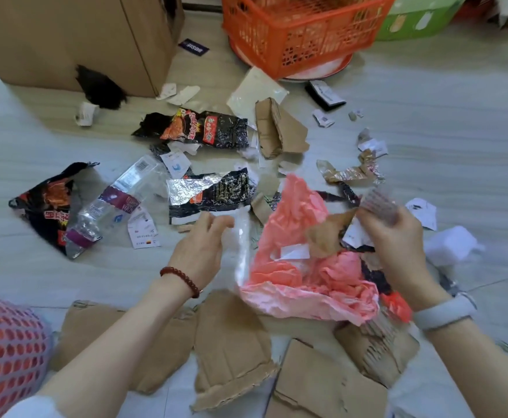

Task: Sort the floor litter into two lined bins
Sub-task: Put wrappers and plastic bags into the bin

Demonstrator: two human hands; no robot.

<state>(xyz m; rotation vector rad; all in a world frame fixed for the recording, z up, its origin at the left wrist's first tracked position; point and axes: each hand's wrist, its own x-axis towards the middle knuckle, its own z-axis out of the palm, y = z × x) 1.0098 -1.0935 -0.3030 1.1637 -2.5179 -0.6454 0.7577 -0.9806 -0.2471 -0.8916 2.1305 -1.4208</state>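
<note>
A crumpled pink plastic bag (295,260) lies open on the floor between my hands, with scraps inside it. My right hand (388,233) grips a bundle of torn cardboard and paper scraps (340,230) over the bag. My left hand (201,245) hovers with relaxed fingers by a clear plastic strip (242,248) at the bag's left edge. Black and red snack wrappers (198,128) (47,206) (210,191), a crushed clear bottle (111,206) and paper bits lie scattered beyond. A white mesh bin with a red liner (8,351) stands at the lower left.
Torn cardboard pieces (231,348) lie along the near edge. A large cardboard box (75,37) stands at the far left, an orange basket (301,28) and a green tub (415,22) at the back. White crumpled paper (451,245) lies right of my right hand.
</note>
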